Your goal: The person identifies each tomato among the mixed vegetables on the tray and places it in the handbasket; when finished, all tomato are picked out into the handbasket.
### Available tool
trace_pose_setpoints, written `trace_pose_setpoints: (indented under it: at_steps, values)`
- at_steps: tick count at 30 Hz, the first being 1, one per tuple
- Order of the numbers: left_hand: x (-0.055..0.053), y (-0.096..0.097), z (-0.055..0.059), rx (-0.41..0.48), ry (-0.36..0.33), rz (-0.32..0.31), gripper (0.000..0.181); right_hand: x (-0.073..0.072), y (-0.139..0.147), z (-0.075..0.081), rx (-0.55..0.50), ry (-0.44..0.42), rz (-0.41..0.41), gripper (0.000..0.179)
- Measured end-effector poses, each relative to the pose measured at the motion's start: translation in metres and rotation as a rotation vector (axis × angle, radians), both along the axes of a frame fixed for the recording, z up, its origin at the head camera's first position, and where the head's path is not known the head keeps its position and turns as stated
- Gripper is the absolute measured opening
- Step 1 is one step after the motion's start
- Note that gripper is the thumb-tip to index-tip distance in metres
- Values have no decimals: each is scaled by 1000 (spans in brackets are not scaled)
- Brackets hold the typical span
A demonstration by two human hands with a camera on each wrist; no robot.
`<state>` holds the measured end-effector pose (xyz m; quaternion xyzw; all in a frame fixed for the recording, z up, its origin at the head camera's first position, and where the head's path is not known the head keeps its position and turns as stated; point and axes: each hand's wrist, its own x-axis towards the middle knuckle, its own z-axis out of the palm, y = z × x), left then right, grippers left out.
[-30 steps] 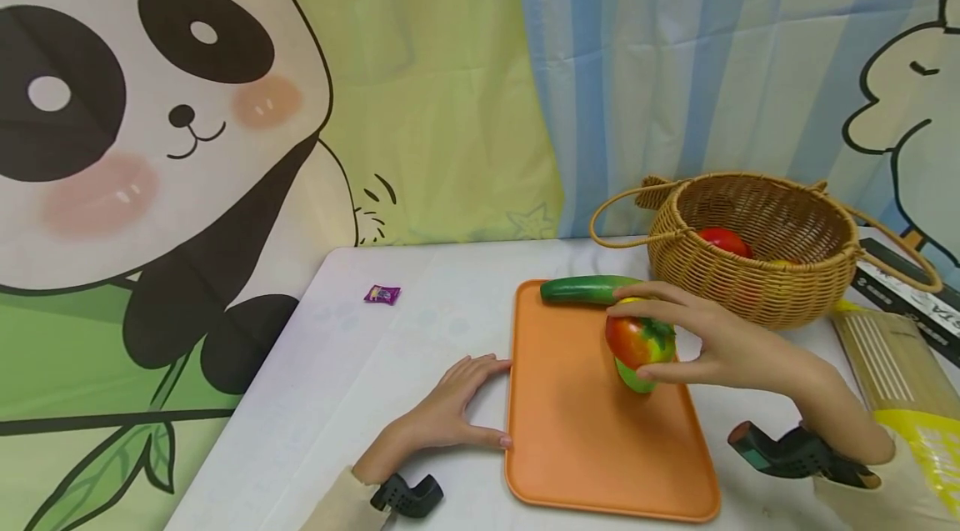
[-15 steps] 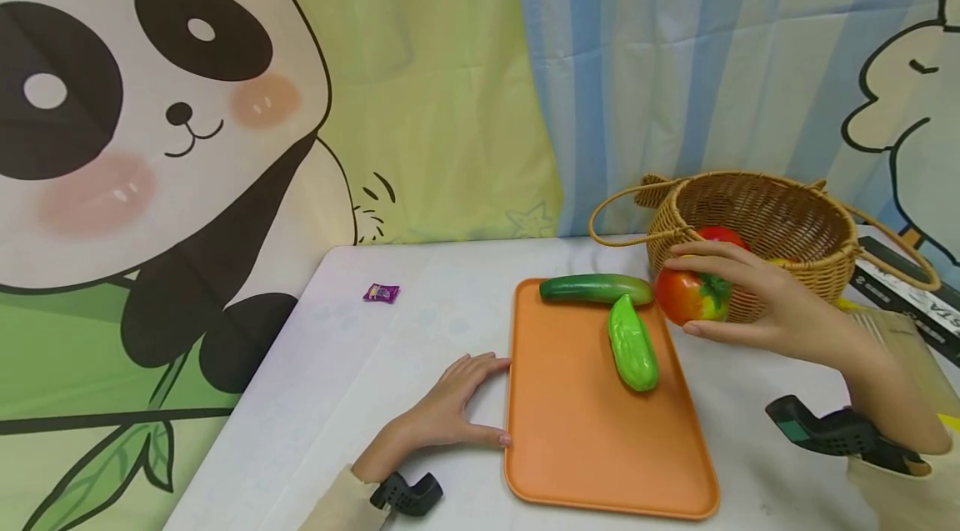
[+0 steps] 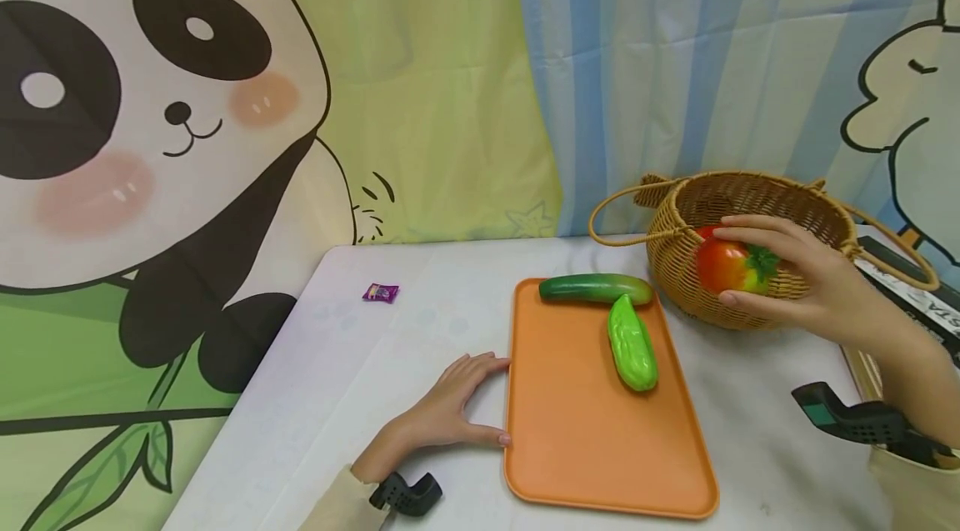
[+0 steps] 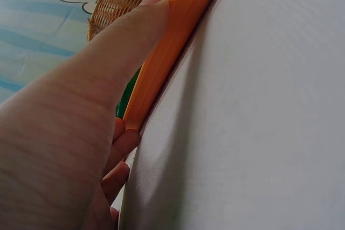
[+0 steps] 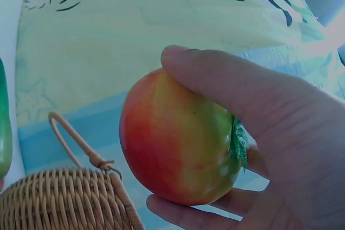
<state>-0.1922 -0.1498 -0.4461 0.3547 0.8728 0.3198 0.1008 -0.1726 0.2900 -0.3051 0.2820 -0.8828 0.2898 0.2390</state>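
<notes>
My right hand (image 3: 832,289) holds a red-and-yellow toy tomato (image 3: 723,266) with green leaves, thumb on one side and fingers on the other. It is at the near side of the wicker basket (image 3: 672,277), whose front it partly covers. In the right wrist view the tomato (image 5: 178,138) sits beside the basket rim (image 5: 59,203). My left hand (image 3: 450,410) touches the left edge of an orange tray (image 3: 570,439) with spread thumb and fingers. On the tray lie a dark green cucumber (image 3: 595,288) and a bright green, tapered toy vegetable (image 3: 632,345).
A small purple wrapped sweet (image 3: 381,293) lies at the table's back left. Right of the basket is a black-and-white box (image 3: 915,310), partly behind my right arm. The basket's looped handle (image 3: 611,210) sticks out left. A printed cloth backdrop (image 3: 450,97) hangs behind.
My right hand has carried the tomato from above the tray, up and right to the basket, uncovering the bright green vegetable. My left hand has stayed at the tray's edge.
</notes>
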Motion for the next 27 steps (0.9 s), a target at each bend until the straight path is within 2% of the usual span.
trace_pose_setpoints:
  at_steps: [8,14,22,27]
  values:
    - [0,0,0,-15,-5,9,98,-4,18,-6,-51,6,-117,79]
    - [-1,1,0,-16,-2,13,97,-11,27,-9,-103,25,-173,76]
    - [-2,1,-1,-21,10,5,95,-20,40,-18,-220,-68,-319,66]
    - [-2,0,-1,-20,6,5,95,-25,45,-24,-295,-69,-359,66]
